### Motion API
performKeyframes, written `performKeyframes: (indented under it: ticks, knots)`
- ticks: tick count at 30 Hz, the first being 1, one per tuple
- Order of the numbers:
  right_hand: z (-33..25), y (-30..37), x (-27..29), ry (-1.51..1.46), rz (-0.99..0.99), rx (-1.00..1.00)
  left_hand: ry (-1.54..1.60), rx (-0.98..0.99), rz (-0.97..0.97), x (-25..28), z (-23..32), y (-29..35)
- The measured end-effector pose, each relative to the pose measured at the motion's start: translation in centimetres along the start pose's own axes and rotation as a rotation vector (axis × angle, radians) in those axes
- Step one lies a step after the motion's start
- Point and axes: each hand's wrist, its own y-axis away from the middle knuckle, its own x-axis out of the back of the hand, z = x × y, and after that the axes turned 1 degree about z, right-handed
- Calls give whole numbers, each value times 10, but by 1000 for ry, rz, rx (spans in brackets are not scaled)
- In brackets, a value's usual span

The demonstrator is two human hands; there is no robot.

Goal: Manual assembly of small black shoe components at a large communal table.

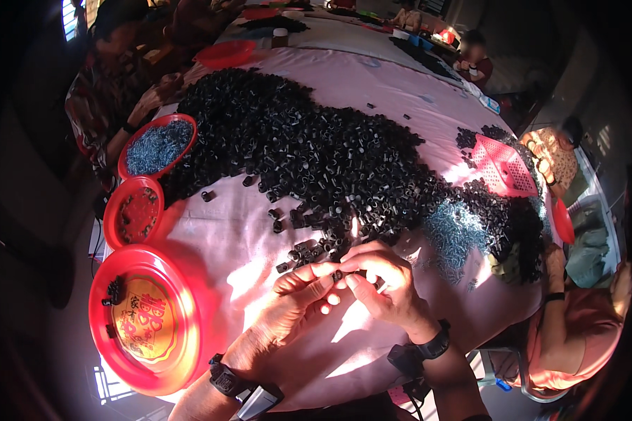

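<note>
My left hand (295, 298) and my right hand (384, 279) meet at the near side of the table, fingertips pinched together. Between them is a small black plastic part (338, 276), held by both thumbs and forefingers. More dark material shows under the right fingers, too hidden to name. Just beyond my hands, loose black parts of the same kind trail off from a large heap (316, 158) spread over the pink cloth. Several loose pieces lie right beside my left fingertips. To the right of the heap is a pile of small silvery-blue screws (456, 235).
At left stand a red bowl of screws (158, 147), a small red dish (139, 210) with bits inside, and a big red basin (198, 309) with a few black parts. A pink basket (502, 165) sits at right. Other people work around the table (253, 242).
</note>
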Motion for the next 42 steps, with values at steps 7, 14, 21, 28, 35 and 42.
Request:
performKeyframes:
  ticks: [7, 14, 21, 28, 35, 42]
  knots:
    - [35, 3, 12, 685, 109, -39, 95, -66, 149, -1, 2, -4]
    - [25, -2, 2, 543, 98, 25, 55, -33, 49, -2, 4, -2]
    - [50, 3, 18, 563, -4, 10, 6, -102, 146, 9, 1, -6]
    - [52, 1, 19, 590, 5, 32, 35, -88, 126, 10, 2, -6]
    - [53, -2, 28, 608, 128, -43, -19, -61, 119, 13, 4, -1]
    - [53, 3, 40, 734, 140, -113, -61, -119, 206, 12, 3, 0]
